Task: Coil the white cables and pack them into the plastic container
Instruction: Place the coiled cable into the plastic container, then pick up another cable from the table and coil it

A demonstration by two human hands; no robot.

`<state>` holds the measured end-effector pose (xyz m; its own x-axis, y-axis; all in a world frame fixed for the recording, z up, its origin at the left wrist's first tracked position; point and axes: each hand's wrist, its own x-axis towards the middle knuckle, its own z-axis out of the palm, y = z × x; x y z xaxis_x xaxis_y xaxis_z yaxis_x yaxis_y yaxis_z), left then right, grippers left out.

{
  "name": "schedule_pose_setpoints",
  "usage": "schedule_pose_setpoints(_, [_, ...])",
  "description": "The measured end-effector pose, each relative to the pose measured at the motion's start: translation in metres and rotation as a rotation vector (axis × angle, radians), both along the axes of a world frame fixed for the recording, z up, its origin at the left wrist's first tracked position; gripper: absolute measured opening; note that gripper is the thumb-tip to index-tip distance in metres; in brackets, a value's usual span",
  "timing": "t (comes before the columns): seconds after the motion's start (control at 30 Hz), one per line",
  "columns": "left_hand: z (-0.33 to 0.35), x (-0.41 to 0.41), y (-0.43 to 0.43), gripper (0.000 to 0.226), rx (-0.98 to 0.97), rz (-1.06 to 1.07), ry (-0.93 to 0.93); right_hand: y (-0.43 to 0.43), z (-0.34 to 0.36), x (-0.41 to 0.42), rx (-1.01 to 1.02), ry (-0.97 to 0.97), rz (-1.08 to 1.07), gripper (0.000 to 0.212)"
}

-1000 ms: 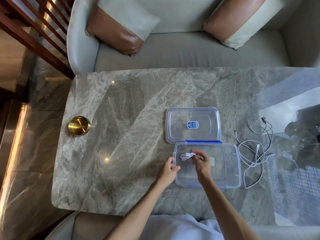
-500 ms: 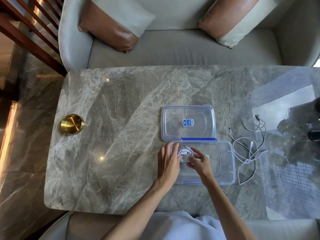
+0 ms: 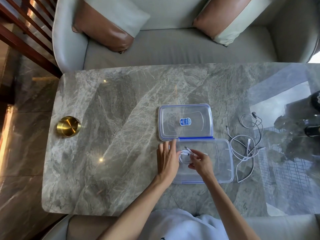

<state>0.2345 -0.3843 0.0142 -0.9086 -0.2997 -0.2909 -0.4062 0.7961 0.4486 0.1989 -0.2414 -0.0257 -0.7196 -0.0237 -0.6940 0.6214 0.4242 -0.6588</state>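
Note:
A clear plastic container (image 3: 223, 163) with blue trim sits open on the marble table, its lid (image 3: 186, 122) lying flat behind it. Inside its left end lies a small coiled white cable (image 3: 184, 155). My right hand (image 3: 201, 161) pinches that coil from the right with fingers curled. My left hand (image 3: 167, 161) lies with straight fingers over the container's left wall, beside the coil. To the right of the container, loose white cables (image 3: 245, 149) sprawl in tangled loops on the table.
A round brass dish (image 3: 68, 126) stands near the table's left edge. A grey sofa (image 3: 173, 47) with two brown-and-grey cushions runs behind the table. The marble table (image 3: 112, 135) ends close to my body.
The right hand has lowered the coiled cable deeper into the container's left end. My left hand moved from the container's near-left corner to lie flat along its left wall.

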Motion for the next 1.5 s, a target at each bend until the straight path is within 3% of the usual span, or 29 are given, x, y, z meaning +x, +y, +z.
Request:
schedule_pose_setpoints(0.1, [-0.008, 0.011, -0.003, 0.062, 0.054, 0.153, -0.11, -0.011, -0.01, -0.003, 0.038, -0.035, -0.033, 0.032])
schedule_pose_setpoints(0.27, [-0.021, 0.024, -0.011, 0.049, 0.467, 0.256, -0.218, -0.041, -0.016, -0.006, 0.068, 0.011, 0.049, 0.034])
schedule_pose_setpoints(0.5, [-0.027, 0.023, -0.012, 0.052, 0.479, 0.318, -0.22, -0.027, -0.012, -0.003, 0.095, -0.097, -0.108, 0.043])
schedule_pose_setpoints(0.67, [-0.026, 0.022, -0.012, 0.052, 0.492, 0.342, -0.225, -0.034, -0.009, 0.004, -0.233, -0.332, -0.262, 0.037])
schedule_pose_setpoints(0.8, [-0.016, 0.015, -0.001, 0.062, 0.428, 0.393, -0.248, -0.024, 0.006, 0.0, -0.282, -0.348, -0.299, 0.037])
schedule_pose_setpoints(0.87, [-0.002, 0.002, 0.014, 0.07, 0.286, 0.425, -0.228, -0.002, 0.02, -0.011, -0.289, -0.32, -0.264, 0.036])
schedule_pose_setpoints(0.97, [0.022, -0.035, 0.05, 0.062, 0.038, 0.222, 0.053, 0.061, 0.047, -0.042, -0.252, -0.102, -0.231, 0.023])
schedule_pose_setpoints(1.07, [0.031, -0.084, 0.099, 0.031, 0.043, -0.04, 0.284, 0.149, 0.062, -0.083, 0.028, 0.131, -0.286, 0.025])
schedule_pose_setpoints(1.13, [0.03, -0.12, 0.136, 0.027, 0.086, -0.166, 0.218, 0.203, 0.059, -0.111, 0.196, 0.176, -0.295, 0.025])
schedule_pose_setpoints(1.23, [0.012, -0.17, 0.186, 0.038, 0.071, -0.29, 0.089, 0.249, 0.043, -0.151, 0.287, 0.134, -0.212, 0.025])
schedule_pose_setpoints(1.33, [-0.012, -0.211, 0.22, 0.044, -0.001, -0.413, 0.01, 0.26, 0.025, -0.186, 0.35, 0.148, -0.107, 0.025])
schedule_pose_setpoints(1.5, [-0.043, -0.277, 0.256, 0.037, -0.092, -0.513, -0.017, 0.255, -0.011, -0.221, 0.403, 0.141, 0.093, 0.033])
